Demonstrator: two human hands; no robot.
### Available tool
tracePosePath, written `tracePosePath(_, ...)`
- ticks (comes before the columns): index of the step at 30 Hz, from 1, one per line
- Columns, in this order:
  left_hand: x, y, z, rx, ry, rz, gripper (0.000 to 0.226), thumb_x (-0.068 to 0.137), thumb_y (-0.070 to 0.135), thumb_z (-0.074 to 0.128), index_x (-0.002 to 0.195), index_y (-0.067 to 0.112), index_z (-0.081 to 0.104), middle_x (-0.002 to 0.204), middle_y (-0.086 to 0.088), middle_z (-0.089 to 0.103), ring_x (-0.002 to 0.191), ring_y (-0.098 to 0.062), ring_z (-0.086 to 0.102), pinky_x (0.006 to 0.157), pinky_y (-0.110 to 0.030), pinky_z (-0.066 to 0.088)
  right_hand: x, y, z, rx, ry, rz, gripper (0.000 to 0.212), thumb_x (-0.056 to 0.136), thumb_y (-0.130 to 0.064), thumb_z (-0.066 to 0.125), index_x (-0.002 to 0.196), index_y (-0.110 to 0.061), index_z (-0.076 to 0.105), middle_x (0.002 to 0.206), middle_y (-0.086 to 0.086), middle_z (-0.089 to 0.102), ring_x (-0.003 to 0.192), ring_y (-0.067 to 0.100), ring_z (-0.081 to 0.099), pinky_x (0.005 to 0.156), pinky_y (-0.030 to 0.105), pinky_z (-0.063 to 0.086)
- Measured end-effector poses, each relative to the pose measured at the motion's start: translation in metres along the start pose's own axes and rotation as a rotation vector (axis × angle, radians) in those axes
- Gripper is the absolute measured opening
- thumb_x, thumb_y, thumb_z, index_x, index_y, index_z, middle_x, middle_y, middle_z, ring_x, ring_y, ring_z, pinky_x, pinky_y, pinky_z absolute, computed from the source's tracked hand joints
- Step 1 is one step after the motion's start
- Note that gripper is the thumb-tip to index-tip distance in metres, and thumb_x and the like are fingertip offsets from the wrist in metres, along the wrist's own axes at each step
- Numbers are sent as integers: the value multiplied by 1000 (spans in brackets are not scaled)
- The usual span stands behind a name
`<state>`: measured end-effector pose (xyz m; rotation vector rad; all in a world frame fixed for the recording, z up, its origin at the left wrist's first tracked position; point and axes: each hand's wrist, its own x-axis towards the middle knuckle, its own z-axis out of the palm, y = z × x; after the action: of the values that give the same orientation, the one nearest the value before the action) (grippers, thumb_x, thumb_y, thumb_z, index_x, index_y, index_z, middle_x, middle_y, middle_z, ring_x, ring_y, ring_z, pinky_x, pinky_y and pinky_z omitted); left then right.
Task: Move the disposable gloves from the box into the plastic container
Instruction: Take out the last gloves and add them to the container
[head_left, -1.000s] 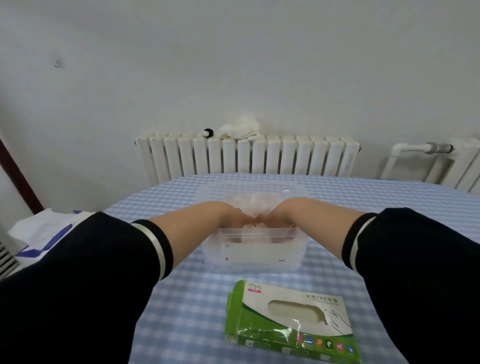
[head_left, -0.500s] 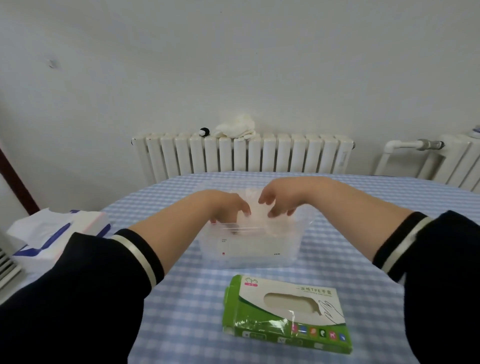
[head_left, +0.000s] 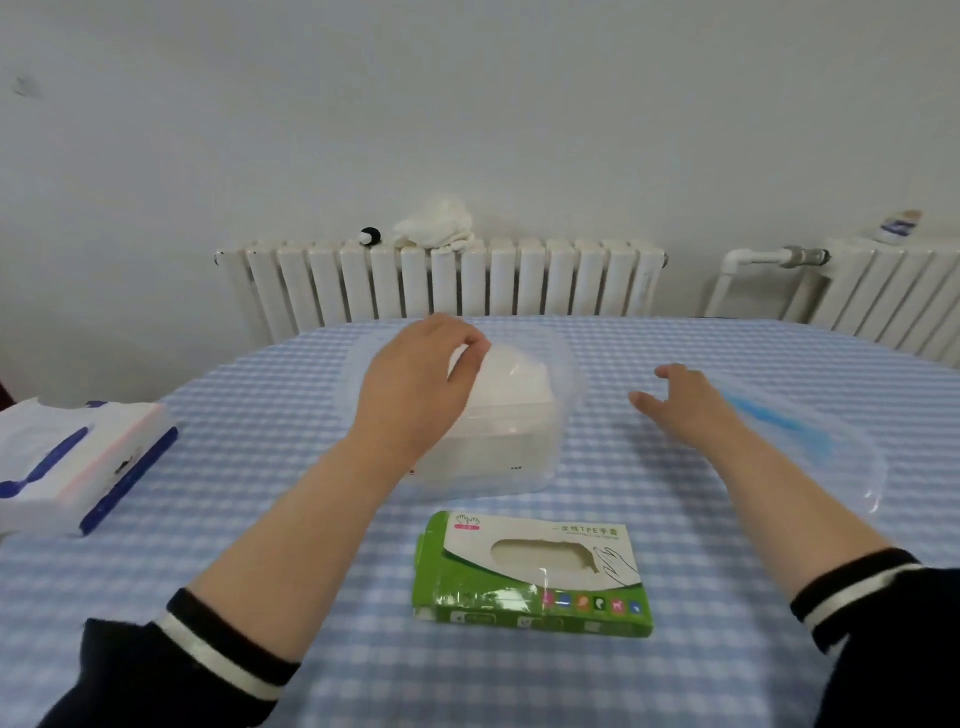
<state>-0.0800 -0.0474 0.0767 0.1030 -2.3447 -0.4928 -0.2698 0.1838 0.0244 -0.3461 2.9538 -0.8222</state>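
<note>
A clear plastic container (head_left: 540, 457) stands mid-table, and a whitish stack of disposable gloves (head_left: 511, 387) bulges above its rim. My left hand (head_left: 415, 384) hovers over the container's left side with curled fingers touching the top of the gloves. My right hand (head_left: 675, 397) is off to the right, fingers relaxed and spread, at the near edge of a clear lid with a blue seal (head_left: 800, 431). The green and white glove box (head_left: 535, 571) lies flat in front of the container, its oval opening facing up.
A blue-checked cloth (head_left: 260, 519) covers the table. A white and blue tissue pack (head_left: 78, 462) lies at the left edge. White radiators (head_left: 441, 283) line the wall behind, with a white cloth (head_left: 434, 228) on top.
Both hands rose out of the container. My right hand swung right to the lid, while my left stayed on the gloves. The view shifted, bringing the lid and tissue pack into view.
</note>
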Motion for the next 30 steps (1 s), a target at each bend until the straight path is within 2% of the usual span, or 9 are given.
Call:
tracePosePath(2,-6,27,10,-143,15,84,16,99,26,54,101,18,68,101,8,66,96,-10,60,81,-23,44,-3,21,2,-11,76,64,61,94,-44,55,143,-12,38,147,17,36,129,37,42,105,47,37)
tracePosePath(4,-5,60,20,-349,-44,67,13,99,25,55,100,21,68,102,13,67,97,-2,59,85,-15,44,-7,41,-4,-51,143,123,58,95,-43,54,143,-13,39,146,17,37,130,38,39,106,48,35)
tracePosePath(7,9,109,46,-685,-267,-137,13,98,24,56,103,24,67,101,18,66,92,7,58,79,-3,42,-13,75,-19,-114,241,224,61,94,-43,55,143,-11,38,145,18,35,128,42,39,105,49,34)
tracePosePath(9,18,129,77,-770,-435,-271,22,99,24,56,117,18,64,114,9,65,95,4,58,81,-6,42,-17,97,-23,-190,298,312,67,94,-48,53,146,-10,32,150,17,28,130,46,35,108,51,31)
tracePosePath(13,29,141,143,-672,-664,-423,50,101,39,46,144,13,41,148,-6,44,132,-19,44,98,-26,34,-26,127,-23,-192,290,480,75,93,-58,46,149,-13,22,158,12,13,137,50,22,114,53,20)
tracePosePath(18,38,122,204,-434,-801,-542,68,99,53,40,151,13,25,151,-12,38,134,-31,42,104,-33,35,-27,146,-17,-30,347,457,76,90,-57,52,144,-9,30,152,15,26,126,47,39,107,50,30)
tracePosePath(22,46,111,225,-364,-822,-610,81,92,65,43,154,19,18,156,-12,28,138,-31,36,111,-42,34,-24,150,-16,27,373,380,70,90,-48,58,142,-8,33,148,17,30,124,44,42,106,50,34)
tracePosePath(25,52,117,232,-344,-827,-594,82,90,68,43,153,20,22,154,-12,31,140,-32,30,114,-45,30,-22,150,-17,75,380,356,73,89,-45,62,145,-10,30,152,15,26,128,41,40,108,51,33)
tracePosePath(30,58,118,236,-600,-588,-794,79,92,60,50,150,10,32,150,-12,38,131,-31,46,108,-38,40,-25,150,-24,313,436,284,76,87,-34,70,147,-13,28,153,13,23,130,36,41,106,46,37)
